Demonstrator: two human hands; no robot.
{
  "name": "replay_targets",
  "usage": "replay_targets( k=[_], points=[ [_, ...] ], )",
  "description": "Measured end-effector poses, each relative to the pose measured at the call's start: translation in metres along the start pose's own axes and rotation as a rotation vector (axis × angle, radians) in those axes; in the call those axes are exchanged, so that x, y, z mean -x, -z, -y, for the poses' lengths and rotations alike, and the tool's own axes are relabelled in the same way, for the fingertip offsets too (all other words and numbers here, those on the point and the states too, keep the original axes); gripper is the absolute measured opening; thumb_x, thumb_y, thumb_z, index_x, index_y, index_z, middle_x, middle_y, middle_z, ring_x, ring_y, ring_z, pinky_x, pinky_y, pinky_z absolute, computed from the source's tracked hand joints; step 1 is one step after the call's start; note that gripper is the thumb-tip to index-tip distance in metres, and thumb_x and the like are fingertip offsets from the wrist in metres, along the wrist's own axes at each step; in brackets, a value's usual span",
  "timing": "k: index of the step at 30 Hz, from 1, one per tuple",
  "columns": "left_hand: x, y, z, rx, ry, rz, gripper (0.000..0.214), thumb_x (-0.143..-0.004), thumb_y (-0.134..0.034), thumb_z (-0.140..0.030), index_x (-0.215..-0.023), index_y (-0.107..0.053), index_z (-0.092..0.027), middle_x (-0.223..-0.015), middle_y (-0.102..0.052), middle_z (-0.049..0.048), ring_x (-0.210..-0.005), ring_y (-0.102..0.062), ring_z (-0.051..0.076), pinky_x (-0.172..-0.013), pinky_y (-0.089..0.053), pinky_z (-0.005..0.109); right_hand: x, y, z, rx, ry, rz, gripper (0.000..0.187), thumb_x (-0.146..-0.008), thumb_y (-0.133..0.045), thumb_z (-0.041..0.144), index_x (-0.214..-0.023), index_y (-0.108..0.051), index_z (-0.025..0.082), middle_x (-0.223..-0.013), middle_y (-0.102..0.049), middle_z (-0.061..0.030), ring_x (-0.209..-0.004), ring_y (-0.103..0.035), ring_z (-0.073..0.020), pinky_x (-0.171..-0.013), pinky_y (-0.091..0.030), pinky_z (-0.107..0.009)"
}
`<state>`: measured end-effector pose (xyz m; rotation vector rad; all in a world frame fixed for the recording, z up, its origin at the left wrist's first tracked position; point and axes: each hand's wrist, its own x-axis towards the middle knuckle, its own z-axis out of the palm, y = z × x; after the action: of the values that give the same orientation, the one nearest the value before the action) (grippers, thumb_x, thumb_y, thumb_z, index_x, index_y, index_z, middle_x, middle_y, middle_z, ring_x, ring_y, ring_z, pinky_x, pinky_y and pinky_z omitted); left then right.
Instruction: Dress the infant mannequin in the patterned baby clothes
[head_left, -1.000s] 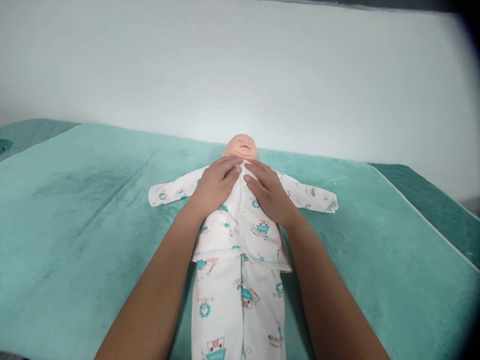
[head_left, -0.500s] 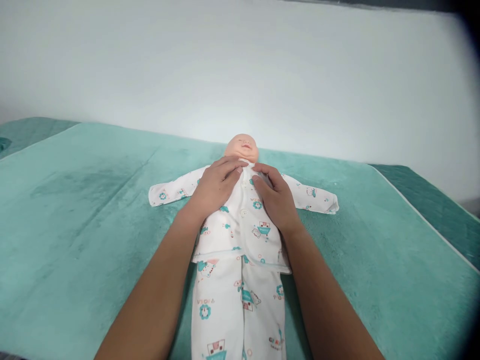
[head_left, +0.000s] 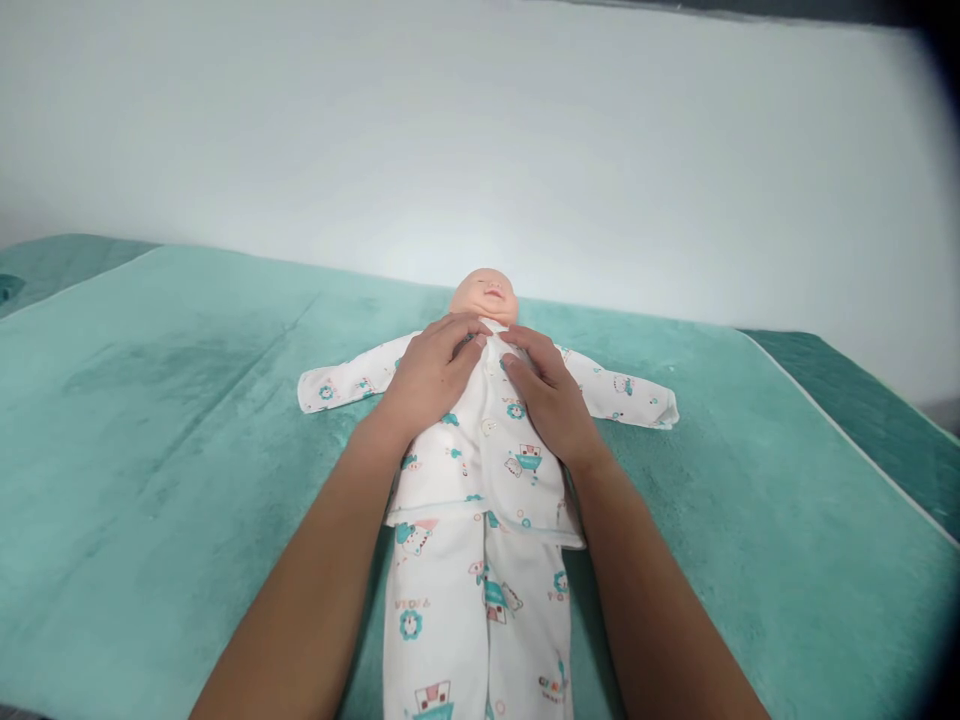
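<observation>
A baby doll [head_left: 486, 293] lies on its back, head away from me. It wears a white long-sleeved button-up shirt [head_left: 517, 490] printed with teal figures, and matching trousers [head_left: 442, 600]. My left hand [head_left: 435, 370] rests over the left side of the doll's chest, fingers stretched toward the collar, thumb apart. Opposite it, my right hand [head_left: 551, 385] lies on the right side, fingers slightly bent, thumb and forefinger apart. Both sets of fingertips touch the cloth near the neck opening. A button [head_left: 489, 428] shows lower down the shirt front. My hands partly cover the upper chest.
A teal plush blanket [head_left: 187, 450] spreads under the doll, with a darker green padded cover [head_left: 855, 400] beyond its edges. Behind the surface rises a pale wall [head_left: 480, 130]. The doll's sleeves [head_left: 634, 398] stretch out to both sides.
My right hand's fingertips have shifted slightly left, closer to the shirt's middle. My left hand and the doll look almost the same.
</observation>
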<state>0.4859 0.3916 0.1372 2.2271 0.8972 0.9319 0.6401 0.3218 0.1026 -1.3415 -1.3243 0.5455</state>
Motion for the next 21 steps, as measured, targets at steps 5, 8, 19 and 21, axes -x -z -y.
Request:
replay_targets(
  k=[5, 8, 19, 21],
  points=[
    [0.0002, 0.0003, -0.0018, 0.016, 0.006, 0.003, 0.026, -0.097, -0.041, -0.027, -0.106, -0.066, -0.026, -0.126, -0.065, -0.0002, -0.121, -0.058, 0.019, -0.108, -0.042, 0.035, -0.0012, 0.0007, -0.0013, 0.068, 0.012, 0.031, 0.032, -0.094, -0.051, 0.039, -0.123, -0.063, 0.032, -0.144, -0.049, -0.0016, -0.14, -0.038, -0.0199, -0.12, -0.029, -0.044],
    [0.001, 0.0001, -0.001, 0.018, 0.036, -0.005, 0.025, -0.097, -0.042, -0.028, -0.109, -0.064, -0.026, -0.125, -0.066, 0.0001, -0.118, -0.059, 0.02, -0.107, -0.043, 0.036, -0.0019, 0.0012, -0.0016, 0.118, 0.017, 0.037, 0.034, -0.095, -0.05, 0.04, -0.125, -0.062, 0.032, -0.145, -0.049, -0.0022, -0.14, -0.038, -0.02, -0.121, -0.027, -0.045],
    [0.0009, -0.0021, 0.0048, 0.013, 0.049, -0.003, 0.035, -0.098, -0.042, -0.035, -0.125, -0.062, -0.026, -0.14, -0.058, 0.0005, -0.132, -0.051, 0.019, -0.115, -0.037, 0.034, -0.0019, 0.0035, -0.0009, 0.195, 0.034, 0.073, 0.037, -0.098, -0.046, 0.043, -0.13, -0.06, 0.034, -0.148, -0.046, -0.0017, -0.142, -0.036, -0.0205, -0.121, -0.026, -0.045],
    [0.001, -0.0016, 0.0049, 0.018, 0.056, 0.011, 0.036, -0.098, -0.041, -0.035, -0.126, -0.062, -0.027, -0.142, -0.056, -0.0006, -0.134, -0.049, 0.018, -0.116, -0.035, 0.033, -0.0019, 0.0035, -0.0003, 0.196, 0.03, 0.075, 0.037, -0.097, -0.046, 0.042, -0.13, -0.06, 0.033, -0.148, -0.046, -0.0022, -0.142, -0.036, -0.0206, -0.122, -0.026, -0.045]
  ],
)
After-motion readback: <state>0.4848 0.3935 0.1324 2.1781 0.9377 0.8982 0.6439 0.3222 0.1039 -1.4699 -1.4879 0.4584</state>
